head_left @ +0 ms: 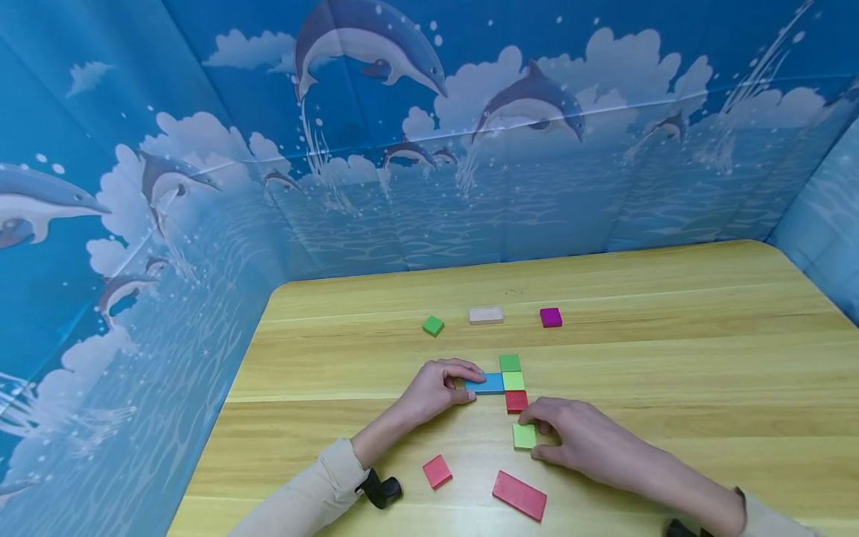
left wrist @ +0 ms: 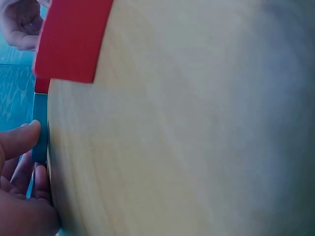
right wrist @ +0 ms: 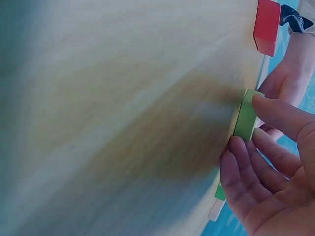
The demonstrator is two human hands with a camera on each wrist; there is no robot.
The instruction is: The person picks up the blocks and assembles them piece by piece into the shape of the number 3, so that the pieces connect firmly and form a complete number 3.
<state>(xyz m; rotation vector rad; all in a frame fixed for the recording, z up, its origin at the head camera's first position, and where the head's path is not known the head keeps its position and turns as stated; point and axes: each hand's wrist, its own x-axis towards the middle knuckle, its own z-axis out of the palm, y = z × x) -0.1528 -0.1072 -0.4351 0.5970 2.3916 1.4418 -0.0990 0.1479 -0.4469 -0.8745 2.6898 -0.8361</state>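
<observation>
My left hand (head_left: 432, 388) pinches the left end of a flat blue rectangular block (head_left: 494, 384), thumb on its near edge and fingers on its far edge. The blue block's right end meets a column of three small squares: a green block (head_left: 510, 363), a light green block (head_left: 514, 381) and a red block (head_left: 517, 403). Just below that column, another light green square block (head_left: 525, 437) lies apart from the red one. My right hand (head_left: 580, 440) holds it by its right side, and in the right wrist view thumb and fingers are on the light green block (right wrist: 245, 117).
Behind the column lie a green square (head_left: 433, 326), a pale pink rectangle (head_left: 486, 315) and a magenta square (head_left: 551, 318). Nearer me are a pinkish-red square (head_left: 438, 472) and a red rectangle (head_left: 520, 495). A dolphin-print curtain (head_left: 443, 216) borders the wooden table (head_left: 671, 335).
</observation>
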